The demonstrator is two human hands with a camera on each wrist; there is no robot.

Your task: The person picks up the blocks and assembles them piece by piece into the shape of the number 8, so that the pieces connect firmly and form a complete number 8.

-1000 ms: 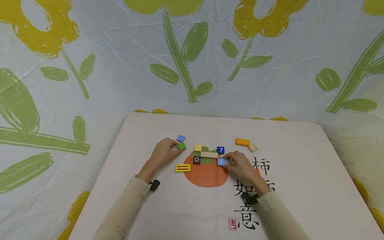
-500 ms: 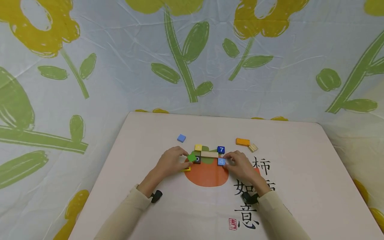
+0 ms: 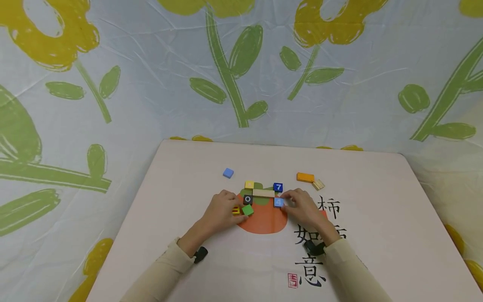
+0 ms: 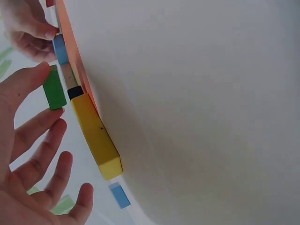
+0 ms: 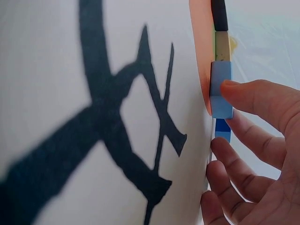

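My left hand [image 3: 222,210] pinches a green block [image 3: 247,210] between thumb and fingertip; in the left wrist view the green block [image 4: 55,88] is tilted, its other fingers spread. At the right, my right hand [image 3: 303,207] holds a light blue block [image 3: 278,202] marked 4 by its sides, thumb on its near face in the right wrist view. Between the hands lie a black block [image 3: 247,199] marked 0, a plain wooden bar [image 3: 263,193], a yellow block [image 3: 249,184] and a dark blue block [image 3: 278,187] marked 7. My left fingers partly cover a yellow striped block [image 3: 236,210].
Farther back lie a blue block [image 3: 228,173], an orange block [image 3: 305,177] and a small pale wooden piece [image 3: 318,184]. The tabletop [image 3: 377,235] carries a printed orange fruit [image 3: 262,224] and black characters. A flowered cloth [image 3: 158,84] hangs behind.
My left hand has carried the green block rightward and nearer to me, from beside the loose blue block to just below the black block. My right hand stays on the light blue block.
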